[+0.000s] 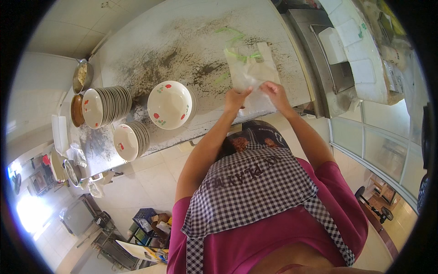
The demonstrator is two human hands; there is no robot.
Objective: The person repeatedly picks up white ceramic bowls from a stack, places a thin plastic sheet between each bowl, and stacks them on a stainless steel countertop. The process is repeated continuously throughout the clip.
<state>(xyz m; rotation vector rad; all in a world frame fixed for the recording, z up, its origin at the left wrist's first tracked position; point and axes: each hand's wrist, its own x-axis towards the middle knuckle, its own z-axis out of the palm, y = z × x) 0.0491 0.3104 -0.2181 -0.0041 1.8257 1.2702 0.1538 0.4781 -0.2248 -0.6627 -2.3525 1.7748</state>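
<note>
A translucent white plastic bag [255, 70] with two handle loops lies on the worn table top [191, 37], near its front edge. My left hand [237, 97] holds the bag's near part, thumb on top. Just to its right, my right hand [273, 93] has thumb and fingertips pinched together at the bag's surface; whether film is between them cannot be told. Light green plastic strips [236, 34] lie at the bag's far end, one across the loops.
Left of my hands stand a large flowered bowl [169, 105] on others and two leaning stacks of bowls [92, 108] [126, 142]. Beyond them are a brown dish [77, 110] and a metal bowl of food [82, 75]. At the right are a steel appliance [308, 51] and a white foam box [368, 65].
</note>
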